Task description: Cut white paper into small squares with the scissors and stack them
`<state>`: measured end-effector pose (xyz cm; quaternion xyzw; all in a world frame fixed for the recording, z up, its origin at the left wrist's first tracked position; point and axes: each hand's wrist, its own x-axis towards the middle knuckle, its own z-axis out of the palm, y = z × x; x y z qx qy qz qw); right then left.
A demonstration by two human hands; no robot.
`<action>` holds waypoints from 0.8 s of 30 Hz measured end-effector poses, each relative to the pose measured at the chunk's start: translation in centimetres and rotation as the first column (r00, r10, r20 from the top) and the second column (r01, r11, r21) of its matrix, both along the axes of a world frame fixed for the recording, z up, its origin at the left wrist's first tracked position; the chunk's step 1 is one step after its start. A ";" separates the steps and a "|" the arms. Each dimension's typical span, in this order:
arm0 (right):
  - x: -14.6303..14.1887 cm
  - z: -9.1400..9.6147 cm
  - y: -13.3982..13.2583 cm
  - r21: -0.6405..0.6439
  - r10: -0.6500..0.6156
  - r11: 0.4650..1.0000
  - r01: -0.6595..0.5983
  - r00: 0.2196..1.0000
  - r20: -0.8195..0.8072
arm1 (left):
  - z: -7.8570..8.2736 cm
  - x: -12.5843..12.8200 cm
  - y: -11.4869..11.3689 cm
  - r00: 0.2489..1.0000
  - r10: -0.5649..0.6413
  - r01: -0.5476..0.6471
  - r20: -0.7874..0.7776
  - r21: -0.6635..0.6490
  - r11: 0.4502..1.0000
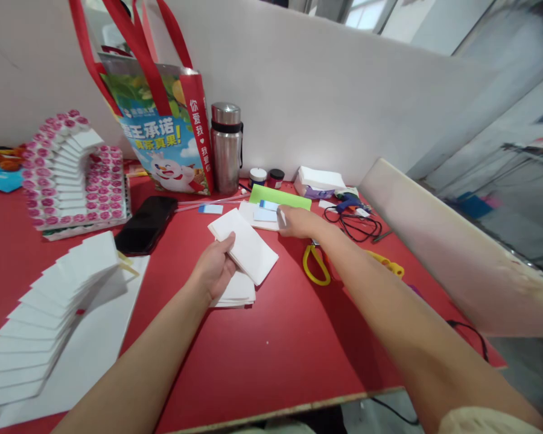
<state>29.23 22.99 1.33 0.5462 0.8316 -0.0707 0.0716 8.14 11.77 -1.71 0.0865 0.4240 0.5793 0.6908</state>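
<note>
My left hand (216, 269) is closed on a stack of white paper pieces (250, 246), thumb on top, held tilted above the red table. Beneath it lies another white paper stack (236, 290), partly covered. Farther forward, my right hand (294, 220) has its fingers bunched at a small blue-and-white block (268, 205); the fingertips are partly hidden. A white piece (263, 215) lies beside those fingers, on a white pad (248, 212) in front of a bright green sheet (283, 196). Yellow-handled scissors (317, 268) rest just below my right wrist.
At left stand fanned white cards (49, 307), a black phone (147, 224) and a pink-and-white folded-paper model (72, 175). Behind are a colourful bag (163, 138), a steel flask (227, 147) and two small jars. Right, a blue tool (347, 205) with black cable lies near the low partition (461, 253).
</note>
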 end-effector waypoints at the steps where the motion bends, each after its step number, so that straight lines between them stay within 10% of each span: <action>1: 0.0 -0.1 0.4 -0.001 0.000 1.000 0.000 1.000 0.001 | -0.1 0.0 0.0 1.000 -0.002 0.002 0.000 0.002 1.000; 8: -0.2 -0.1 1.4 0.012 -0.045 0.999 0.046 0.999 -0.029 | 0.5 -0.2 -0.3 0.999 -0.023 0.022 0.033 0.022 1.000; 14: -0.3 1.1 -4.3 0.160 -0.158 0.964 0.211 0.944 -0.290 | 1.2 -0.1 -0.7 0.992 -0.125 0.124 0.015 0.038 0.991; 17: -0.8 1.0 -8.0 -0.111 -0.267 0.957 0.268 0.660 -0.702 | 0.9 0.5 -1.3 0.981 -0.187 0.191 -0.051 0.106 0.976; 21: -1.3 0.0 -10.7 -0.530 -0.518 0.847 0.042 0.291 -0.804 | 0.2 1.0 -2.1 0.897 -0.274 0.360 -0.348 0.213 0.908; 24: -0.7 -0.9 -10.9 -0.631 -0.632 0.775 0.039 0.053 -0.773 | 0.1 0.6 -2.3 0.533 -0.100 0.567 -0.840 0.267 0.780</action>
